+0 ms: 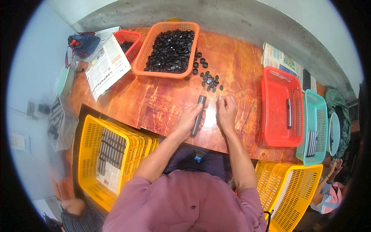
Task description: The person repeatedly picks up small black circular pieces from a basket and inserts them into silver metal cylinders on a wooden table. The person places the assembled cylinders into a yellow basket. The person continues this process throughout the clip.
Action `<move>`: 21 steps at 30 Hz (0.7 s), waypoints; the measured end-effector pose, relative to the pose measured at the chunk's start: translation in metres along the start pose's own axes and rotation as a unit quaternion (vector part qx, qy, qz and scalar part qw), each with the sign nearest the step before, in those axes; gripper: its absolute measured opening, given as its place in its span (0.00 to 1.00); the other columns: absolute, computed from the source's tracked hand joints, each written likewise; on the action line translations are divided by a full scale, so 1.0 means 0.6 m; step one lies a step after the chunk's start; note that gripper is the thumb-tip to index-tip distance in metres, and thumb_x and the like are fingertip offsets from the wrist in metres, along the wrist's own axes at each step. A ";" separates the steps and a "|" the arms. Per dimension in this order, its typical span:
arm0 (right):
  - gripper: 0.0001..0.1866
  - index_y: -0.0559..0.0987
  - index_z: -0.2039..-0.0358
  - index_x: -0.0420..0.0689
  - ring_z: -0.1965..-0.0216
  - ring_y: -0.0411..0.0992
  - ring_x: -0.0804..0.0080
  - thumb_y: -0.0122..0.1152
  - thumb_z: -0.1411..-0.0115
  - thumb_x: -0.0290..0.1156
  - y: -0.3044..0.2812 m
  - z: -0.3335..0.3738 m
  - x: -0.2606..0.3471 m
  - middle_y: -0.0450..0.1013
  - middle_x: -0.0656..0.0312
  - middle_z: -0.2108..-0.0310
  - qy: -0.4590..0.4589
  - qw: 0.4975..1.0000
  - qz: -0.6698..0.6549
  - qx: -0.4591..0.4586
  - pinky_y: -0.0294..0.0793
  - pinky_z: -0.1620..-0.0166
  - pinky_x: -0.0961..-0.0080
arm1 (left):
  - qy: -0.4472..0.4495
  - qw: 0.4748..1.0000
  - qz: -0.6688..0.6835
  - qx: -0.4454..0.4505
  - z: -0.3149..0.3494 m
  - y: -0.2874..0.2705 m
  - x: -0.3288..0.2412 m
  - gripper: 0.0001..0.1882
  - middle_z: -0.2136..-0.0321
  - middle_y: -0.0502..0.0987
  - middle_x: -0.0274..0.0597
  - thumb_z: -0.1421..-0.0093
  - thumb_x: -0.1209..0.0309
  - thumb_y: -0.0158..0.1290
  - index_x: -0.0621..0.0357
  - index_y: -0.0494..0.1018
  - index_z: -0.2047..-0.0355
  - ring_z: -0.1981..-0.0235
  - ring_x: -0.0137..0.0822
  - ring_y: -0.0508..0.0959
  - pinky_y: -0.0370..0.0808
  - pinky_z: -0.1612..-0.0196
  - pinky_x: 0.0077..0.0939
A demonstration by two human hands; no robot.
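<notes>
Nearest, at the lower edge, a mauve shirt (189, 193), flanked by yellow crates: a left crate (87, 154) with dark tubes and paper inside, and a right crate (305, 185). Extending forward from the sleeves, a left forearm (158, 156) slanting up and inward, and a right forearm (240, 160) rising more steeply, likewise angled toward the middle.

Beyond the near edge of a reddish wooden table (166, 110), a left hand (188, 116) closed around a dark grey tube (197, 123), with thumb and fingers wrapped about its middle. Tilted in the grip, far end slightly rightward, both ends protruding. Across a narrow gap, a right hand (228, 111), apart from the tube, fingers bent inward and bunched close to the thumb. Cannot tell about anything pinched between those fingertips.

To the right of that hand, a thin rod (250, 112) lying on the wood; farther right, a red basket (275, 129) with a single tube inside, then a teal basket (315, 101) with several more.

Past the hands, a scatter of small black caps (210, 81); behind, an orange basket (166, 73) heaped with black pieces (172, 52), beside a newspaper (109, 71) at left. Farthest, a grey wall (232, 17).
</notes>
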State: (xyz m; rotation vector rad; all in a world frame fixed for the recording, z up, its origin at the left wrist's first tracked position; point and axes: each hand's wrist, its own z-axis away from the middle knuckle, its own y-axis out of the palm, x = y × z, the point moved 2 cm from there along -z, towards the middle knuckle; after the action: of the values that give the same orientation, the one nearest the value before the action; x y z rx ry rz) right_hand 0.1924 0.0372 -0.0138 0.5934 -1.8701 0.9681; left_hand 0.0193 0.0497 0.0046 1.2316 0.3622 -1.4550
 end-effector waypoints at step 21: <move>0.13 0.77 0.72 0.35 0.67 0.72 0.57 0.61 0.35 0.32 0.006 0.002 -0.008 0.71 0.52 0.72 -0.033 0.999 0.031 0.005 0.70 0.60 0.65 | 0.032 0.997 -0.057 -0.028 0.003 0.002 0.005 0.18 0.79 0.70 0.31 0.25 0.54 0.43 0.57 0.70 0.58 0.83 0.24 0.70 0.68 0.81 0.19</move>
State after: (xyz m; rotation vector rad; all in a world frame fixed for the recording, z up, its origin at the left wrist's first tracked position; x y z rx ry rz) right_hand 0.1917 0.0383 -0.0199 0.5814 -1.9532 1.0098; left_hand 0.0200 0.0461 0.0035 1.2314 0.5196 -1.4951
